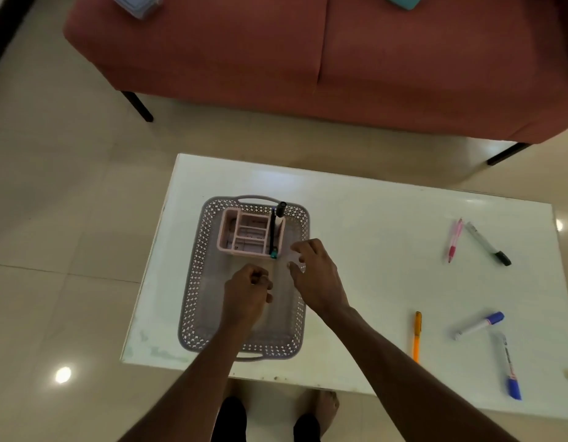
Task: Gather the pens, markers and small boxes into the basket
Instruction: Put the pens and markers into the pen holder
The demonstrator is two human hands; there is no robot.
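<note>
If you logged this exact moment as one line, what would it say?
stage: mid-gather | basket: pink organizer inside | left hand: curled | right hand: open, empty | table: five pens, markers left

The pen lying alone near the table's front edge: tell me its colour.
Orange pen, clearest in the head view.

The basket (193,282) sits on the table (371,212), toward its left end. A compartmented organizer (244,232) stands in the basket's far half. Five pens and markers lie on the table, well right of the basket. A sofa (308,59) stands beyond the table.
</note>
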